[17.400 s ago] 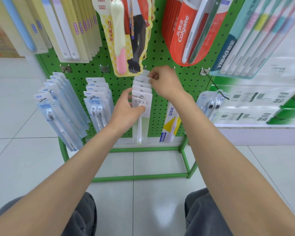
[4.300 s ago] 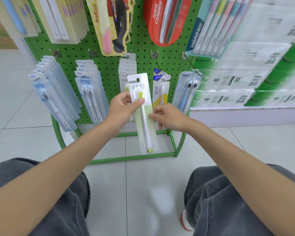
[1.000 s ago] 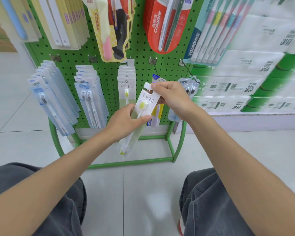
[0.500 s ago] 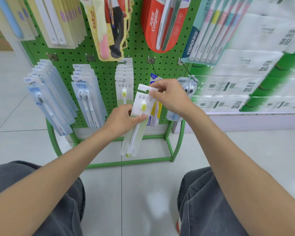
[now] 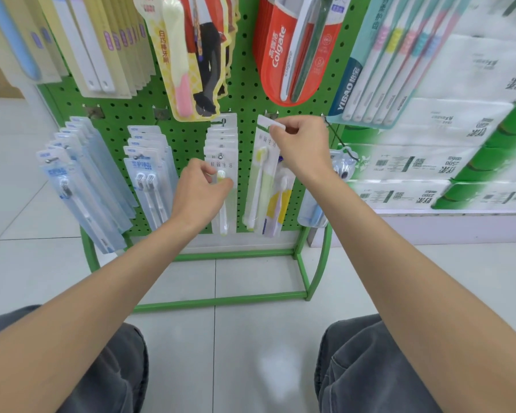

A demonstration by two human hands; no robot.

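While the right hand [image 5: 303,147] pinched the white header of the toothbrush pack [image 5: 261,174] between thumb and fingertips, the pack hung slightly tilted against the green pegboard [image 5: 191,135]. Its top edge sat right at the hook [image 5: 271,114], and its lower end lay in front of a yellow-and-purple pack [image 5: 277,204]. Whether the header's hole was already over the hook's tip could not be made out, because the fingers covered that spot. The left hand [image 5: 198,192] was curled at the front card of the neighbouring stack of packs [image 5: 222,138]; whether it pinched that card or only touched it could not be told. Doing this step well seemed to call for keeping the header flat and square to the hook, finding the tip with the hole, then sliding the card straight back along the wire. The free hand could steady the dangling lower end so the pack would not twist or snag the pack behind it.
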